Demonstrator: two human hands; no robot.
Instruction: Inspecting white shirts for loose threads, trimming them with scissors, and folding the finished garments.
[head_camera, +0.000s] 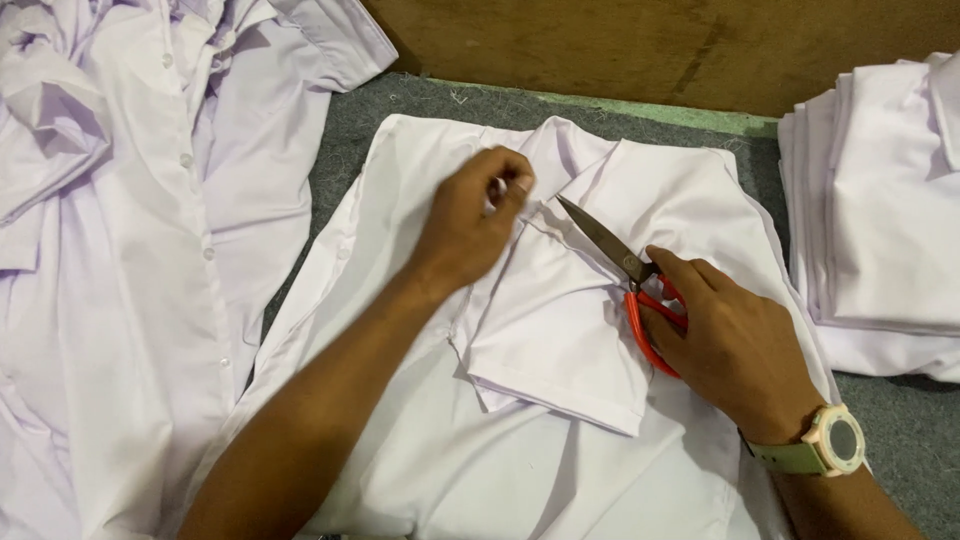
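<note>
A white shirt lies spread on the grey table in front of me, one short sleeve folded across its chest. My left hand pinches the fabric near the collar between thumb and fingers. My right hand, with a pale green watch on its wrist, grips red-handled scissors. Their dark blades are closed and point up-left toward the spot my left hand pinches, lying flat on the cloth.
A heap of crumpled white shirts with buttons fills the left side. A neat stack of folded white shirts sits at the right edge. A brown wooden board backs the table.
</note>
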